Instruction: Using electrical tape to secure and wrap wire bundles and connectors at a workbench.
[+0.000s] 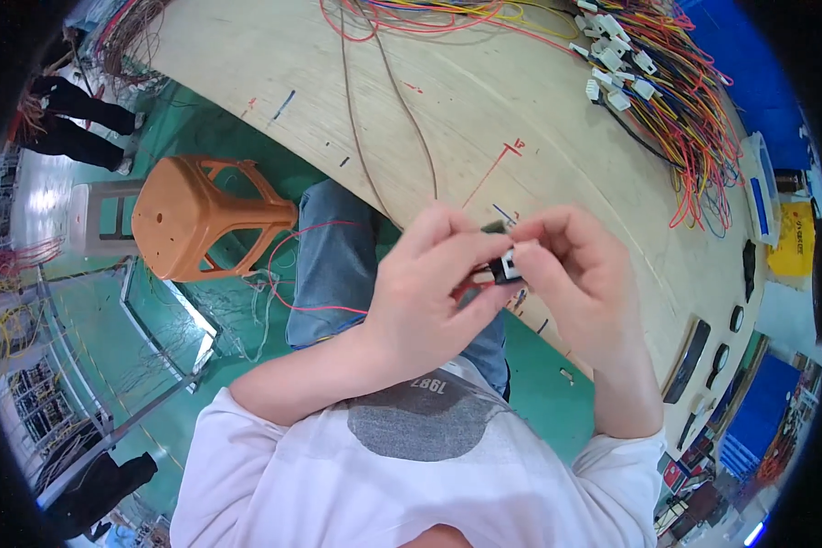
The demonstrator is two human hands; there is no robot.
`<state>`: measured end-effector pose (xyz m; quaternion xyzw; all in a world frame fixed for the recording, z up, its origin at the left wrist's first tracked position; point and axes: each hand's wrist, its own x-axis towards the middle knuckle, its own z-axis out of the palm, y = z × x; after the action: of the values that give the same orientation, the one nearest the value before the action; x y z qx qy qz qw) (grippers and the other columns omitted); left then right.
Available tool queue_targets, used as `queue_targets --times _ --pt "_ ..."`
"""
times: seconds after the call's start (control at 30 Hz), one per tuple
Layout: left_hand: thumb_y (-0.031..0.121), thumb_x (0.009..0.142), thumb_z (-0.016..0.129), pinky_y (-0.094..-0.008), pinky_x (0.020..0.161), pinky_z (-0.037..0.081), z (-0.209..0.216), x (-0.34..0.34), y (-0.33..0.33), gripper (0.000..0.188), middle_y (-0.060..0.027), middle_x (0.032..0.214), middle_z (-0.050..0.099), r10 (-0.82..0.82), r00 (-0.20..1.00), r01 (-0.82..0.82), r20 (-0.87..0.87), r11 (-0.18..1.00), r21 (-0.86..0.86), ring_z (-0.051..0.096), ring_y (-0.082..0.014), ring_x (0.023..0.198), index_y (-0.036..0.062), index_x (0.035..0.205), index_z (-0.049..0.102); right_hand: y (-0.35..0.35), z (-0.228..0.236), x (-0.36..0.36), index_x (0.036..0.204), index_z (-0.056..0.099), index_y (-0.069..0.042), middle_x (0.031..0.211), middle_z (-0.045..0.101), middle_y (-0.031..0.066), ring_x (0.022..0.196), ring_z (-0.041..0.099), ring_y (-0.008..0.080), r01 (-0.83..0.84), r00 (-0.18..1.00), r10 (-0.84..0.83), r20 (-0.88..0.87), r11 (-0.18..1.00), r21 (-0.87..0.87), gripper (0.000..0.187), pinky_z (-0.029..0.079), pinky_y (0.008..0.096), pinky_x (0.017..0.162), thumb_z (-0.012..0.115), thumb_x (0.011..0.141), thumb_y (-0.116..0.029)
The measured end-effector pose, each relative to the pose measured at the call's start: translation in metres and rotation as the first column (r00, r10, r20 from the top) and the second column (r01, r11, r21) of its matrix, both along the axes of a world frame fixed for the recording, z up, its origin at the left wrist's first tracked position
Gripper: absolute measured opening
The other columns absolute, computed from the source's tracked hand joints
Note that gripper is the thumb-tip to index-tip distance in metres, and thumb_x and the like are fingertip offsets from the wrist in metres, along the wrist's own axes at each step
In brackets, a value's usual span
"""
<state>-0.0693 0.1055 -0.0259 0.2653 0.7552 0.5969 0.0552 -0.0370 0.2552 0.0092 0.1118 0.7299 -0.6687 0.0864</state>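
Pale wood tops the counter (530, 100), with bundled wires (694, 137) at its far right and an orange stool (169, 219) standing left of it. By the counter's near edge, a small black-and-white connector (506, 266) sits between the fingertips of the left hand (438, 283) and right hand (584, 288), which meet on it, both pinching. Left thumb lies nearer, fingers farther; right fingers curl above its thumb. Red wire (281, 294) loops out left of the left hand.
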Motion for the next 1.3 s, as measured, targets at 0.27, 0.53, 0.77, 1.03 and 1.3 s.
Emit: queue_targets --times 0.27,0.53,0.77,1.03,1.3 --pt "0.0 0.066 0.064 -0.0256 0.07 0.047 -0.01 0.005 0.001 0.063 -0.0131 0.093 0.053 -0.309 0.682 0.027 0.663 0.916 0.4 0.057 -0.0177 0.084 0.0044 0.12 0.032 0.004 -0.004 0.014 0.084 0.056 -0.002 0.078 0.056 0.0074 0.065 0.055 0.0133 -0.124 0.919 0.173 -0.353 0.98 0.157 0.016 0.044 0.022 0.055 0.063 0.07 0.0" --pt "0.007 0.066 0.065 -0.027 0.072 0.047 0.01 -0.025 -0.014 0.042 -0.0097 0.092 0.057 -0.485 0.242 0.007 0.84 0.867 0.498 0.056 -0.0146 0.084 -0.0015 0.104 0.048 0.008 -0.001 0.011 0.082 0.056 -0.004 0.069 0.055 0.0076 0.058 0.052 0.0228 -0.229 0.792 0.431 -0.432 0.867 0.443 0.024 0.04 0.0301 0.051 0.069 0.063 -0.005" --pt "0.022 0.07 0.064 -0.0255 0.068 0.046 0.021 -0.049 -0.016 0.039 -0.0067 0.083 0.058 -0.452 0.364 0.129 0.814 0.89 0.437 0.057 -0.0132 0.077 -0.0009 0.098 0.051 0.011 -0.007 0.014 0.078 0.055 -0.004 0.065 0.054 0.0066 0.055 0.05 0.0217 -0.303 0.794 0.419 -0.44 0.901 0.311 0.022 0.039 0.0288 0.049 0.07 0.062 -0.004" --pt "0.018 0.065 0.07 -0.0234 0.071 0.045 0.042 -0.054 -0.018 0.047 -0.0052 0.088 0.057 -0.425 0.336 0.32 0.84 0.891 0.322 0.055 -0.0097 0.079 0.0003 0.103 0.049 0.004 -0.003 0.024 0.081 0.053 -0.002 0.071 0.055 0.0039 0.058 0.05 0.0093 -0.148 0.949 0.186 -0.256 0.976 0.161 0.022 0.038 0.0208 0.049 0.069 0.066 -0.003" --pt "0.017 0.054 0.078 -0.025 0.073 0.044 0.04 -0.033 -0.028 0.061 -0.0087 0.09 0.057 -0.472 0.84 0.44 0.267 0.881 0.175 0.056 -0.0138 0.082 -0.0018 0.105 0.049 -0.003 -0.002 0.017 0.093 0.053 0.002 0.081 0.058 0.0064 0.064 0.051 0.0066 0.049 0.998 -0.035 0.049 0.95 -0.309 0.014 0.041 0.0193 0.054 0.052 0.08 -0.003"
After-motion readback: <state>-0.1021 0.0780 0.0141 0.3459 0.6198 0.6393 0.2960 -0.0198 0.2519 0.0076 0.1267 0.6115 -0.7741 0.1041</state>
